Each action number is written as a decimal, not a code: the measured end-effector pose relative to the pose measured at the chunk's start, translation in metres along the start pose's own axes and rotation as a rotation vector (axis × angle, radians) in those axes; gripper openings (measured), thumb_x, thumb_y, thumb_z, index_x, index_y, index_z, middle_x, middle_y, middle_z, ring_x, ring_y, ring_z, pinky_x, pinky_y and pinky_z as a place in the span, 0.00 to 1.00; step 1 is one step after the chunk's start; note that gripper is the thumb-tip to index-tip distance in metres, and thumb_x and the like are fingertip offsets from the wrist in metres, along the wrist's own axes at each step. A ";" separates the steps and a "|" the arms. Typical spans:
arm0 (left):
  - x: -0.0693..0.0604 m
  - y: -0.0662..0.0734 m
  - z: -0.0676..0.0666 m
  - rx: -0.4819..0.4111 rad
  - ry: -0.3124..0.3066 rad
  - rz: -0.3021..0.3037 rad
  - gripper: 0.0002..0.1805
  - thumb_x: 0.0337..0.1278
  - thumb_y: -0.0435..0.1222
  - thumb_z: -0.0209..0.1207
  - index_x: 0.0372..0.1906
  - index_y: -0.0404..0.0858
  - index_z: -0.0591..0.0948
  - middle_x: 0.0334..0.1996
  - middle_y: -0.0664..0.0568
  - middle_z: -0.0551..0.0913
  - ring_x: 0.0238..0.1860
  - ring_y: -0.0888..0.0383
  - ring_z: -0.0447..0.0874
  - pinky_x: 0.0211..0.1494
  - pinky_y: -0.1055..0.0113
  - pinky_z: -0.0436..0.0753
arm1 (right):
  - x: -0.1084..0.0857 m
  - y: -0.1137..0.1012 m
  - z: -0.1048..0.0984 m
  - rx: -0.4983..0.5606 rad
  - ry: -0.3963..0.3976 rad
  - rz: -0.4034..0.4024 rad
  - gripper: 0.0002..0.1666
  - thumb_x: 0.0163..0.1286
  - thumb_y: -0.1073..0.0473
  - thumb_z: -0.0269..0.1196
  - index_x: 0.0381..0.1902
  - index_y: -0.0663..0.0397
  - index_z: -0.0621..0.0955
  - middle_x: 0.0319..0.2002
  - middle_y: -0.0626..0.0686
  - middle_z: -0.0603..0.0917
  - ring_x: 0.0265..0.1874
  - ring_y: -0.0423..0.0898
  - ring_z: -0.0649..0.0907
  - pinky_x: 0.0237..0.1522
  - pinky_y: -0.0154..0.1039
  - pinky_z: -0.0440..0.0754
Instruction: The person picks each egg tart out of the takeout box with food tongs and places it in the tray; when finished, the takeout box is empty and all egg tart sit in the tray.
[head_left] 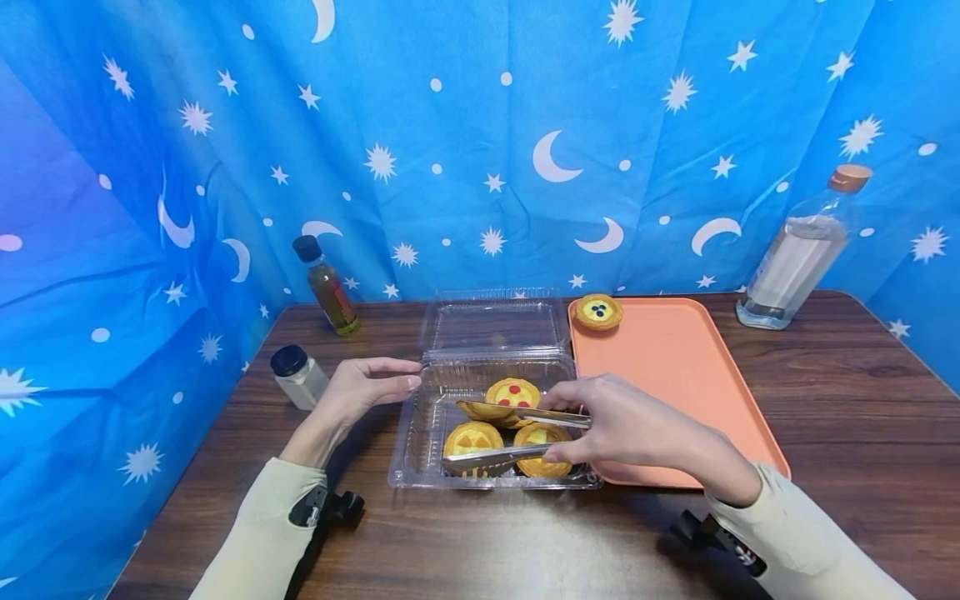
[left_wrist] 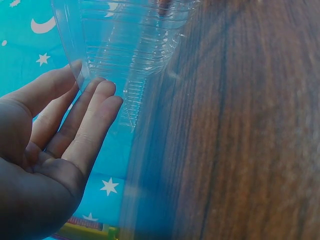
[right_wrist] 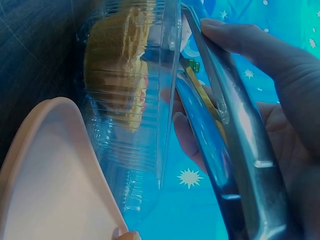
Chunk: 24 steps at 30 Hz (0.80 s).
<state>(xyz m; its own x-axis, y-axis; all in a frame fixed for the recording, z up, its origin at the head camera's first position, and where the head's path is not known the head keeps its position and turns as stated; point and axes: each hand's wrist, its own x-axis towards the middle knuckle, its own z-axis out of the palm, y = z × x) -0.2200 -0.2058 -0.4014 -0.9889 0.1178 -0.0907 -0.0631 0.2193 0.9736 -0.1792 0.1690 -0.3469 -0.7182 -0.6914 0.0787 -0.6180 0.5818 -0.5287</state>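
Note:
My left hand [head_left: 360, 390] pinches the left rim of an open clear plastic clamshell container [head_left: 431, 400] between thumb and fingers. In the left wrist view, the fingertips meet the container's edge [left_wrist: 82, 82]. My right hand [head_left: 630, 421] holds metal tongs [head_left: 498, 457], whose arms stand apart above the container. Several egg tarts lie inside: one with red toppings [head_left: 517, 390] at the back, one with orange wedges [head_left: 474, 435] at front left, and a yellow tart [head_left: 542, 462] at front right. The tongs partly cover them. I cannot tell whether the tong tips touch a tart.
An orange tray [head_left: 675, 367] stands right of the container, with a blueberry-topped tart [head_left: 598, 312] on its far left corner. A large clear bottle [head_left: 798, 250] is at back right. A dark-capped oil bottle [head_left: 330, 292] and a black-lidded shaker [head_left: 298, 377] stand at left.

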 end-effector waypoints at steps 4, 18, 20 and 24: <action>0.001 0.000 0.000 -0.002 0.001 0.002 0.19 0.65 0.33 0.73 0.58 0.29 0.87 0.55 0.39 0.88 0.50 0.51 0.92 0.57 0.57 0.89 | 0.000 -0.001 0.000 0.000 -0.001 -0.003 0.26 0.63 0.45 0.80 0.54 0.50 0.88 0.45 0.43 0.89 0.35 0.36 0.81 0.37 0.37 0.84; 0.000 -0.001 0.000 0.033 0.007 0.001 0.20 0.65 0.36 0.74 0.58 0.31 0.88 0.56 0.40 0.88 0.51 0.50 0.92 0.58 0.56 0.88 | 0.000 0.001 0.001 -0.011 0.011 -0.043 0.24 0.67 0.47 0.78 0.55 0.52 0.88 0.48 0.44 0.89 0.37 0.39 0.83 0.39 0.38 0.85; 0.000 -0.001 0.000 0.028 0.006 0.000 0.20 0.65 0.35 0.74 0.58 0.31 0.88 0.56 0.40 0.88 0.51 0.50 0.91 0.59 0.56 0.88 | 0.000 0.001 0.001 -0.007 0.014 -0.047 0.24 0.67 0.47 0.78 0.55 0.52 0.88 0.48 0.44 0.89 0.36 0.38 0.83 0.37 0.37 0.84; 0.000 -0.001 0.000 0.032 0.007 0.002 0.19 0.65 0.35 0.73 0.57 0.31 0.88 0.56 0.40 0.88 0.51 0.50 0.91 0.58 0.56 0.88 | -0.001 0.002 0.001 -0.009 0.023 -0.053 0.24 0.67 0.47 0.77 0.55 0.52 0.88 0.47 0.44 0.89 0.36 0.38 0.83 0.37 0.36 0.84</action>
<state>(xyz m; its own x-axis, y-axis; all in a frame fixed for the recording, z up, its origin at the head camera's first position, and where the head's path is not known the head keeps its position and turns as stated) -0.2198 -0.2056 -0.4023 -0.9899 0.1112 -0.0876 -0.0574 0.2499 0.9666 -0.1794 0.1703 -0.3488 -0.6914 -0.7114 0.1261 -0.6584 0.5484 -0.5155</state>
